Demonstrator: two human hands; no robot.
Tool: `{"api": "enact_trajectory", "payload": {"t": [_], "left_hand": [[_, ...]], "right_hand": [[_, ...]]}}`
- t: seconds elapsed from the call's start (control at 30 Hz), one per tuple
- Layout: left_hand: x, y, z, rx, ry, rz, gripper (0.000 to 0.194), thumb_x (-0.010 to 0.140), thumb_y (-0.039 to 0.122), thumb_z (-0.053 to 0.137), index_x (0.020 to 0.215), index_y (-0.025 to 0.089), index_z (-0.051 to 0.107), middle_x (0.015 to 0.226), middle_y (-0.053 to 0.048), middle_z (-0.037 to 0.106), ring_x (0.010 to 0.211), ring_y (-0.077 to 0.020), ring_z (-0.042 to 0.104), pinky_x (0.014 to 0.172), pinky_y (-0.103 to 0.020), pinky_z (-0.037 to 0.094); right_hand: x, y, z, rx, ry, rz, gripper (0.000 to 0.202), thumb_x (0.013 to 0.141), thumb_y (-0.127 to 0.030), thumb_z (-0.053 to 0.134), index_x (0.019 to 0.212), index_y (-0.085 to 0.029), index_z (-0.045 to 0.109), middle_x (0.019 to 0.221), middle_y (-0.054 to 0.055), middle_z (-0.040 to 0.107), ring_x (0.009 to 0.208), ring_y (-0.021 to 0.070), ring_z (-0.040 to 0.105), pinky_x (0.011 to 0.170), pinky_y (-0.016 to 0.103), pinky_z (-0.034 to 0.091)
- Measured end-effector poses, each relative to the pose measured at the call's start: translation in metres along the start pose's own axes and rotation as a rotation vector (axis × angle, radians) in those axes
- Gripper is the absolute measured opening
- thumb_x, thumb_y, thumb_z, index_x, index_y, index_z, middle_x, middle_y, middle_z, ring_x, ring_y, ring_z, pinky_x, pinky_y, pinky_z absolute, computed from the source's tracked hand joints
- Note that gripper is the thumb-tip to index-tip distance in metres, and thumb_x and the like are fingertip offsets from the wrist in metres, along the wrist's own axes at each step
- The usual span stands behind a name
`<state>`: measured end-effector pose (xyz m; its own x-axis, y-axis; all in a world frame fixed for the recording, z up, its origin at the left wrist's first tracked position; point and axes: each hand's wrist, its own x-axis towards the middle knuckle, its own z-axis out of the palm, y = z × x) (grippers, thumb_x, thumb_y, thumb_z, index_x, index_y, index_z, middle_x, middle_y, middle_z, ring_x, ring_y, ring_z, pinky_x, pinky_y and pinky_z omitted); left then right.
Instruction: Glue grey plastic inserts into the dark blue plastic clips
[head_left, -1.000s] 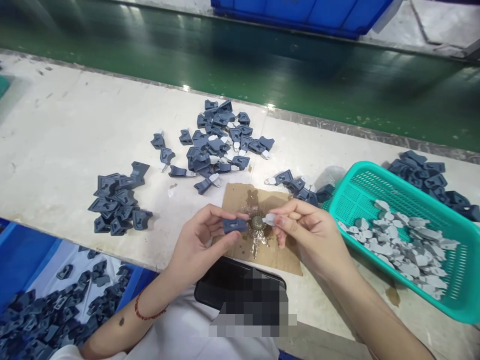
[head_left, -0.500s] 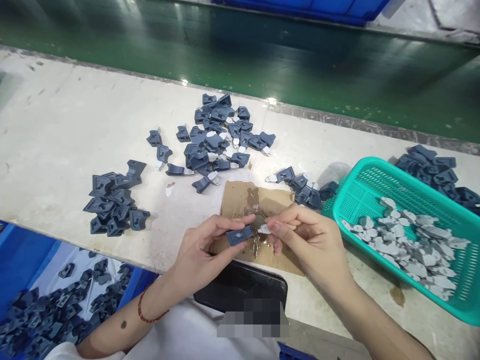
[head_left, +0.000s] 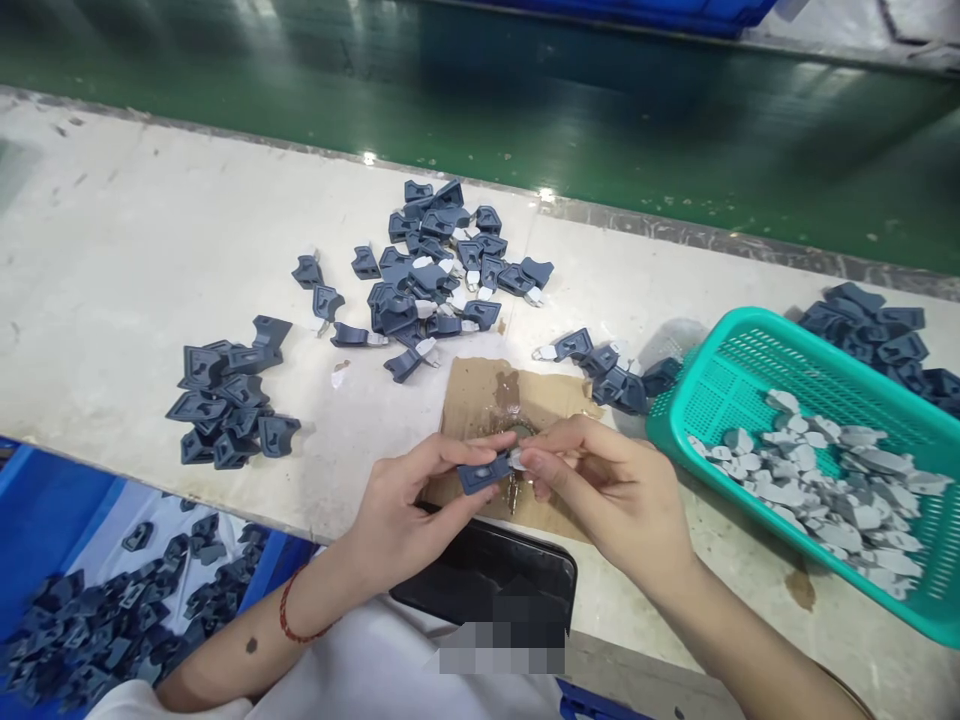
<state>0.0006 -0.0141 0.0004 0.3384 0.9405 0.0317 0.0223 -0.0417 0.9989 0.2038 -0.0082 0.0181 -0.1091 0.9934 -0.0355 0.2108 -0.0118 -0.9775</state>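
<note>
My left hand [head_left: 416, 500] pinches a dark blue-grey plastic part [head_left: 482, 474] between thumb and fingers. Closed on a small light-grey plastic piece [head_left: 516, 459], my right hand [head_left: 619, 490] holds it against the right end of the dark part. How deep the piece sits there is hidden by my fingertips. Beneath both hands lies a wet, stained sheet of brown cardboard [head_left: 472, 395]. A black phone [head_left: 487, 572] rests on the table just below my left hand.
A green basket [head_left: 739, 325] of light-grey pieces stands at right. Dark parts, several with light pieces attached, form a pile [head_left: 431, 270] at the back middle. More dark parts [head_left: 225, 405] lie at left, and a blue bin [head_left: 45, 510] of them sits lower left.
My right hand has moved left, bringing the light-grey piece from a small gap away up to the end of the dark part. My left hand has stayed nearly still.
</note>
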Motion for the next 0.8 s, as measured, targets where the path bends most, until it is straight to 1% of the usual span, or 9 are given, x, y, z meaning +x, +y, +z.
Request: {"api": "enact_trajectory", "payload": {"t": [0.13, 0.33, 0.47, 0.5, 0.57, 0.63, 0.67, 0.73, 0.8], "left_hand": [[-0.0007, -0.0003, -0.0004, 0.058, -0.027, 0.020, 0.008, 0.097, 0.017, 0.069, 0.104, 0.020, 0.066, 0.127, -0.013, 0.078, 0.118, -0.0272, 0.076, 0.102, -0.040, 0.065], [0.0002, -0.0027, 0.0001, 0.070, -0.019, 0.003, 0.009, 0.098, 0.022, 0.069, 0.107, 0.019, 0.067, 0.128, -0.015, 0.077, 0.116, -0.0274, 0.077, 0.092, -0.034, 0.067], [0.0043, -0.0019, -0.0012, 0.004, -0.058, -0.002, 0.033, 0.096, 0.025, 0.073, 0.127, 0.022, 0.065, 0.138, -0.013, 0.072, 0.127, -0.0259, 0.071, 0.104, -0.034, 0.060], [0.0048, -0.0018, -0.0018, 0.005, -0.054, -0.020, 0.035, 0.096, 0.027, 0.073, 0.130, 0.023, 0.065, 0.135, -0.011, 0.074, 0.123, -0.0246, 0.072, 0.103, -0.033, 0.060], [0.0048, -0.0021, -0.0033, 0.048, -0.028, -0.080, 0.030, 0.097, 0.030, 0.072, 0.126, 0.022, 0.070, 0.119, -0.009, 0.079, 0.106, -0.0212, 0.076, 0.089, -0.027, 0.062], [0.0038, -0.0030, -0.0044, 0.110, -0.011, -0.114, 0.024, 0.098, 0.033, 0.070, 0.118, 0.020, 0.073, 0.104, -0.007, 0.080, 0.088, -0.0183, 0.076, 0.074, -0.023, 0.060], [0.0031, -0.0034, -0.0047, 0.133, -0.009, -0.104, 0.023, 0.097, 0.032, 0.071, 0.117, 0.020, 0.073, 0.102, -0.007, 0.080, 0.085, -0.0177, 0.075, 0.071, -0.023, 0.059], [0.0022, -0.0042, -0.0048, 0.153, -0.002, -0.038, 0.022, 0.097, 0.029, 0.072, 0.116, 0.020, 0.072, 0.106, -0.008, 0.080, 0.087, -0.0182, 0.075, 0.075, -0.025, 0.059], [0.0019, -0.0047, -0.0044, 0.159, 0.011, 0.021, 0.019, 0.096, 0.027, 0.072, 0.114, 0.020, 0.072, 0.109, -0.009, 0.080, 0.090, -0.0189, 0.076, 0.079, -0.026, 0.060]], "right_hand": [[-0.0013, 0.0016, 0.0009, -0.057, -0.014, -0.046, 0.017, 0.094, -0.026, 0.069, 0.079, -0.020, 0.070, 0.063, -0.001, 0.068, 0.055, 0.0098, 0.061, 0.050, 0.019, 0.046], [-0.0008, 0.0012, -0.0006, -0.069, -0.024, -0.054, 0.016, 0.094, -0.027, 0.070, 0.080, -0.020, 0.071, 0.064, -0.002, 0.070, 0.056, 0.0102, 0.064, 0.053, 0.019, 0.048], [-0.0023, -0.0025, -0.0011, -0.055, 0.023, -0.028, 0.010, 0.092, -0.026, 0.074, 0.083, -0.023, 0.073, 0.068, -0.003, 0.074, 0.056, 0.0089, 0.067, 0.053, 0.016, 0.050], [-0.0027, -0.0030, -0.0010, -0.063, 0.027, -0.038, 0.006, 0.091, -0.025, 0.076, 0.085, -0.023, 0.074, 0.073, -0.002, 0.077, 0.059, 0.0092, 0.069, 0.055, 0.016, 0.052], [-0.0029, -0.0033, -0.0011, -0.081, 0.006, -0.067, 0.003, 0.089, -0.024, 0.078, 0.090, -0.023, 0.076, 0.083, -0.001, 0.080, 0.064, 0.0104, 0.073, 0.059, 0.016, 0.056], [-0.0026, -0.0030, -0.0017, -0.073, -0.033, -0.064, 0.008, 0.088, -0.024, 0.078, 0.096, -0.024, 0.076, 0.084, 0.000, 0.081, 0.065, 0.0120, 0.074, 0.060, 0.017, 0.059], [-0.0025, -0.0028, -0.0021, -0.065, -0.046, -0.051, 0.008, 0.089, -0.024, 0.078, 0.097, -0.024, 0.077, 0.083, 0.000, 0.081, 0.065, 0.0127, 0.075, 0.060, 0.018, 0.060], [-0.0025, -0.0024, -0.0031, -0.067, -0.053, -0.040, 0.004, 0.089, -0.025, 0.078, 0.093, -0.024, 0.076, 0.082, 0.001, 0.081, 0.066, 0.0145, 0.076, 0.060, 0.019, 0.061], [-0.0032, -0.0020, -0.0038, -0.111, -0.048, -0.094, 0.004, 0.090, -0.023, 0.076, 0.087, -0.024, 0.075, 0.086, 0.001, 0.081, 0.072, 0.0160, 0.077, 0.063, 0.021, 0.062]]}}
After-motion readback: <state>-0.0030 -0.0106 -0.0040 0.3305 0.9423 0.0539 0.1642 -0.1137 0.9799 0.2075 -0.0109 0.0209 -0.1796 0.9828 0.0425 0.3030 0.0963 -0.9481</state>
